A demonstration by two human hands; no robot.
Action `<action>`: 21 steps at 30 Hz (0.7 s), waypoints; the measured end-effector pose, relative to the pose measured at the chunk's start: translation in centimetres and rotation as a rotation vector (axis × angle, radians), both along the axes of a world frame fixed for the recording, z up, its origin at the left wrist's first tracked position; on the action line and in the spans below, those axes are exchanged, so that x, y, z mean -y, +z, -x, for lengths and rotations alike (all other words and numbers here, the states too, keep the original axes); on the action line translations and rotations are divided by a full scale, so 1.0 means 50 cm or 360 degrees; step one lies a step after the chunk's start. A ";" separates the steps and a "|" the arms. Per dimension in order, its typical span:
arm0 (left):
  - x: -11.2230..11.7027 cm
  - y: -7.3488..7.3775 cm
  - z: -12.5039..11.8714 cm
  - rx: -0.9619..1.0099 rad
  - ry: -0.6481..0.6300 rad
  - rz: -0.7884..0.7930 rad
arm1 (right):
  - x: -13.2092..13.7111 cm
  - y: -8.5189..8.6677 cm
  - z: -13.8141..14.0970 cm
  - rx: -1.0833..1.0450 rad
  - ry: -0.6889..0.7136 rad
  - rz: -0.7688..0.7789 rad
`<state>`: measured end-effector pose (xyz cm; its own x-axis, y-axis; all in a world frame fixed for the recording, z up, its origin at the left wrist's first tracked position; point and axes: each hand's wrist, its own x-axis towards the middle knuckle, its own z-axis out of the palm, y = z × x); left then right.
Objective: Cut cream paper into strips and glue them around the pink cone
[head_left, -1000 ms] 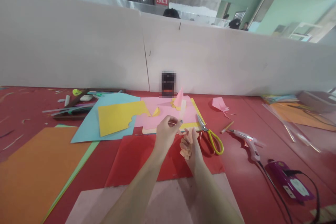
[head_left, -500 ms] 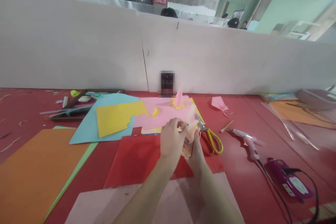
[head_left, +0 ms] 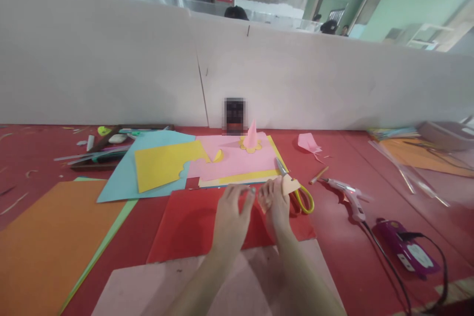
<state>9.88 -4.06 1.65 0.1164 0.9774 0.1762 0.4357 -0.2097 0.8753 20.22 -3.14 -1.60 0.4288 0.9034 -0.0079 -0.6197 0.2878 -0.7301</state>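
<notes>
My right hand (head_left: pixel 274 203) is closed round a small folded piece of pale pink paper (head_left: pixel 289 185), which sticks out above the fingers. My left hand (head_left: pixel 232 210) hovers just left of it over the red sheet (head_left: pixel 185 229), fingers apart and curved, holding nothing. Yellow-handled scissors (head_left: pixel 299 192) lie right behind my right hand. Farther back a small pink paper cone (head_left: pixel 252 136) stands on a yellow flower shape on the pink sheet (head_left: pixel 233 160).
A glue gun (head_left: pixel 348 195) with its cable and a purple box (head_left: pixel 407 252) lie at the right. Orange (head_left: pixel 48 237), blue (head_left: pixel 126 173) and yellow (head_left: pixel 163 163) sheets lie at the left, tools (head_left: pixel 99 145) behind them. A white partition (head_left: pixel 111 74) closes the back.
My left hand has let go of the paper, dropped and spread its fingers. My right hand has turned the folded pink piece so it points up and right.
</notes>
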 end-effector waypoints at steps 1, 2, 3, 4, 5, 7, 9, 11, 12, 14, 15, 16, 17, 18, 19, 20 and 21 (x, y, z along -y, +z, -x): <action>-0.007 -0.010 0.009 0.0191 0.0068 0.0086 | 0.004 0.004 0.006 0.0114 -0.0035 -0.0047; -0.015 -0.022 0.016 0.0380 0.0132 0.0220 | 0.009 0.005 0.012 0.0250 -0.0028 -0.0055; -0.022 -0.035 0.023 0.0545 0.0170 0.0364 | 0.011 0.003 0.018 0.0406 0.0016 -0.0016; -0.029 -0.049 0.028 0.0677 0.0198 0.0461 | 0.013 -0.002 0.024 0.0555 0.0065 0.0053; -0.034 -0.062 0.032 0.0761 0.0235 0.0502 | 0.013 -0.009 0.030 0.0697 0.0125 0.0141; -0.040 -0.082 0.037 0.0845 0.0329 0.0486 | 0.009 -0.025 0.040 0.0888 0.0256 0.0290; -0.042 -0.091 0.041 0.0873 0.0399 0.0444 | 0.006 -0.038 0.046 0.0957 0.0374 0.0347; -0.040 -0.091 0.043 0.0895 0.0440 0.0414 | 0.008 -0.042 0.050 0.0983 0.0451 0.0354; -0.039 -0.089 0.044 0.0910 0.0454 0.0403 | 0.011 -0.041 0.051 0.1002 0.0454 0.0360; -0.037 -0.084 0.043 0.0939 0.0465 0.0395 | 0.021 -0.035 0.052 0.1063 0.0360 0.0348; -0.036 -0.082 0.042 0.0949 0.0457 0.0401 | 0.026 -0.032 0.052 0.1103 0.0277 0.0329; -0.034 -0.080 0.040 0.0954 0.0446 0.0408 | 0.030 -0.030 0.053 0.1148 0.0192 0.0302; -0.033 -0.078 0.039 0.0954 0.0432 0.0419 | 0.033 -0.029 0.053 0.1181 0.0137 0.0280; -0.032 -0.076 0.037 0.0957 0.0421 0.0428 | 0.034 -0.029 0.054 0.1195 0.0129 0.0268; -0.032 -0.075 0.037 0.0967 0.0419 0.0432 | 0.033 -0.031 0.055 0.1188 0.0163 0.0269; -0.032 -0.075 0.036 0.0979 0.0418 0.0430 | 0.031 -0.034 0.055 0.1167 0.0215 0.0278; -0.033 -0.075 0.037 0.0989 0.0424 0.0420 | 0.028 -0.039 0.056 0.1134 0.0268 0.0296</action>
